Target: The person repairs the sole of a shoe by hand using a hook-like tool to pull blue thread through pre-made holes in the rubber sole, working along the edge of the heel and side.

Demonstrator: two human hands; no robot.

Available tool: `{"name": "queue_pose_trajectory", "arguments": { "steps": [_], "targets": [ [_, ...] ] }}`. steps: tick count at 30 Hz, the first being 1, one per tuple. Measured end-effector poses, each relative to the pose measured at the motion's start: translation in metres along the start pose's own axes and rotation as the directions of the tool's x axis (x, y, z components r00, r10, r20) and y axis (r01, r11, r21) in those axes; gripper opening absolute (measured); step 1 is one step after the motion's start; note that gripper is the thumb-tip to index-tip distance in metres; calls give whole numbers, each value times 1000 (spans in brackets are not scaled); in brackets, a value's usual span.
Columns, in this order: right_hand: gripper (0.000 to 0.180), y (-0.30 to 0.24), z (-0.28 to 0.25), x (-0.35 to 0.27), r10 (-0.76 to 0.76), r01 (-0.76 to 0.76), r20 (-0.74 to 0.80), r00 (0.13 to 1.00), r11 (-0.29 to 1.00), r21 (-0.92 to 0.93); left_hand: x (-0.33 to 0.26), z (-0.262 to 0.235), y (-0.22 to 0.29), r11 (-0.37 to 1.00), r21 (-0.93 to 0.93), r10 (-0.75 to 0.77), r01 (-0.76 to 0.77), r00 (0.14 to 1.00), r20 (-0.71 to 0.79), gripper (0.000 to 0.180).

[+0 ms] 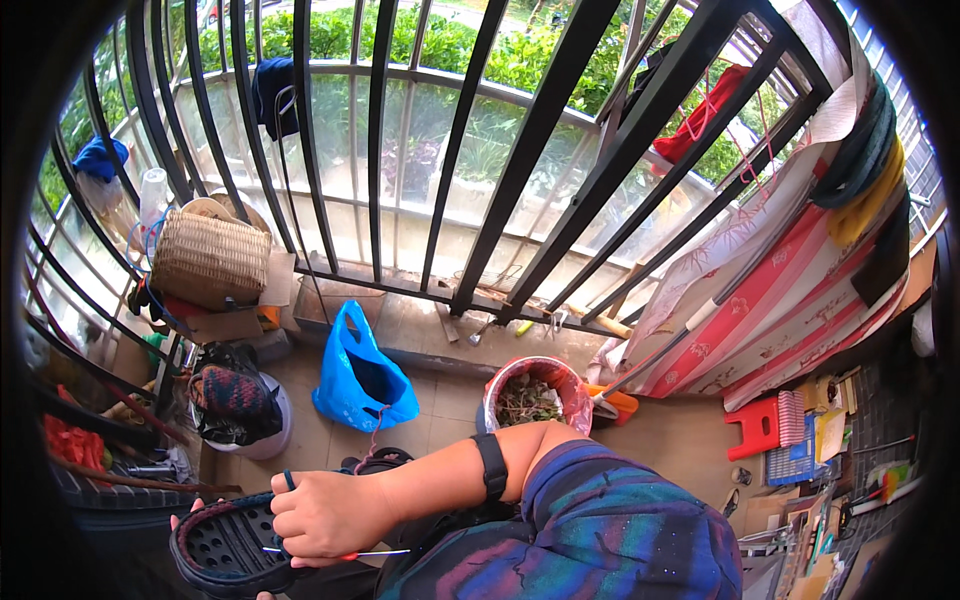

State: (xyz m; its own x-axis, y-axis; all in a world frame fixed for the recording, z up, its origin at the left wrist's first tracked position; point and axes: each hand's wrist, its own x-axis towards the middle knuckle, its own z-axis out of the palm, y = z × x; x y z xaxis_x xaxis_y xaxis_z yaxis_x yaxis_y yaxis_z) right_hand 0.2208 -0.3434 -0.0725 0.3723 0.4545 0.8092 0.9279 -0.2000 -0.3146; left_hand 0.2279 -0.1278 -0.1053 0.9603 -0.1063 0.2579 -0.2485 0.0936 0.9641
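Observation:
A black clog sole (215, 535) with round holes lies at the lower left, dark red-and-black yarn work along its rim. My left hand (176, 521) is mostly hidden beneath it, with only fingertips showing at its edge, gripping it. Over the sole's right side, my right hand (335, 517) is closed around a thin metal needle-like tool with a red grip (352, 556). Dark yarn (288, 480) loops around one of its fingers. The tool's ends stick out on both sides of the hand; whether the left tip is hooked I cannot tell.
A blue plastic bag (365, 385) stands ahead, a strand hanging from it. Beside it is a white bucket (270, 425) with a black liner and knitted piece. A lined bin (535, 395) of plant scraps, a red stool (755, 428) and a wicker basket (212, 255) surround me before black railings.

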Motion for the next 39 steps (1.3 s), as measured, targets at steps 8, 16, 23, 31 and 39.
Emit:
{"name": "queue_pose_trajectory", "arguments": {
  "steps": [8, 16, 23, 31, 39],
  "targets": [
    [33, -1, 6, 2, 0, -1, 12, 1000, 1000, 12, -1, -2, 4, 1000, 5, 10, -11, 1000, 6, 127],
    [33, -3, 9, 2, 2, -2, -3, 1000, 1000, 10, -2, -5, 9, 999, 12, 30, -30, 999, 17, 128],
    [33, 1, -12, 8, 6, -6, 145, 989, 1000, -2, -22, -18, 31, 997, 26, 70, -70, 998, 11, 128],
    [63, -14, -58, 49, 235, -198, 334, 913, 970, -140, -45, 1, 89, 995, -95, -10, -9, 981, -194, 136],
    [64, -30, -52, 66, 133, -125, 218, 967, 991, -50, -41, 9, 112, 969, 18, 245, -246, 953, -175, 138]
  ]
}}
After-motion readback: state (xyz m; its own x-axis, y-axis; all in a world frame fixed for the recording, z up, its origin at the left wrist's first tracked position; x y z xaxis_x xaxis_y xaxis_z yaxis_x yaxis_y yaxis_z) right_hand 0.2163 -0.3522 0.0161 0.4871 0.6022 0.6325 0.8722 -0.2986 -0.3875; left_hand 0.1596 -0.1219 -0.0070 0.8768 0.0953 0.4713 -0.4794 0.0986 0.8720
